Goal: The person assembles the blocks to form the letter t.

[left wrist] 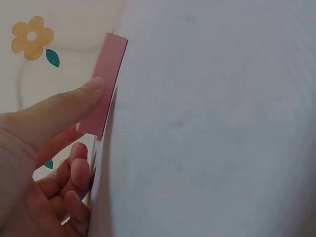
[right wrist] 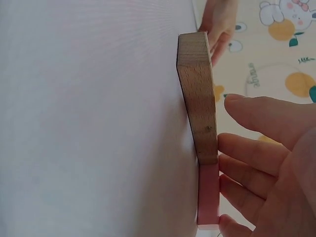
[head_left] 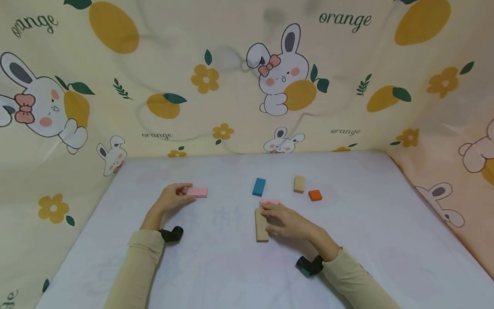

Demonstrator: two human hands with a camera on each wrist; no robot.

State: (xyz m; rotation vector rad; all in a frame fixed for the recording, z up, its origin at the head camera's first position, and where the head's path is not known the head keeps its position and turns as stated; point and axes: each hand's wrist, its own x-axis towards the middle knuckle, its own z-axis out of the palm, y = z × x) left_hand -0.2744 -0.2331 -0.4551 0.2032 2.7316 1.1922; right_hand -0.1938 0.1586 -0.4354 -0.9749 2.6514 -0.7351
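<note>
In the head view, my left hand pinches one end of a pink block at the table's left side. The left wrist view shows the thumb on the broad face of that pink block; the far side of the grip is partly hidden. My right hand rests over a long plain wooden block and a second pink block, which meet end to end. In the right wrist view, its fingers lie loosely along the wooden block and the pink one, with the thumb apart.
Beyond the right hand lie a blue block, a short plain wooden block and an orange block. A white cloth covers the table. A printed curtain stands along the back and sides.
</note>
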